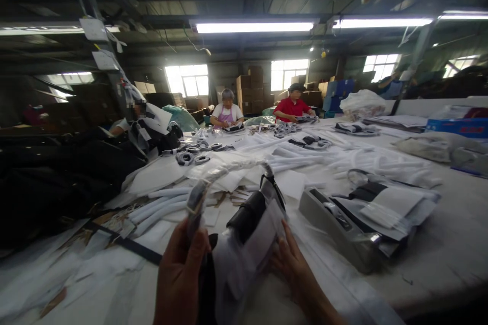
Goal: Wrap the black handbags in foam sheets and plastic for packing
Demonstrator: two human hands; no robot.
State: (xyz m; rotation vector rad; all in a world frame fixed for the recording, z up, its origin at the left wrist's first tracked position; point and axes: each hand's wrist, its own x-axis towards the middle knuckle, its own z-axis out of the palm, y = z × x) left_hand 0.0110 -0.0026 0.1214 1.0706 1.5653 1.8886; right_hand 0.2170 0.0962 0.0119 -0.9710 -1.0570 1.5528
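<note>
A dark handbag [247, 216] with white wrapping stands tilted right in front of me. Its arched handle [224, 170] is wound in clear film. My left hand [181, 264] is closed around the handle's lower left end, thumb on top. At the bag's other side, my right hand [292, 259] presses its fingers along a white sheet [265, 236] covering the front, gripping the bag there. The bag's lower part blurs into shadow between my forearms. Just to the right sits a grey tape dispenser [335, 228], beside another wrapped bag [392, 203] lying down.
Foam tubes [163, 213], white sheets [156, 172] and wrapped handles [186, 157] cover much of the table. Black material [64, 177] is heaped at left. Two people [227, 111] sit across the table; another person [137, 117] is at left. A blue box [457, 126] lies far right.
</note>
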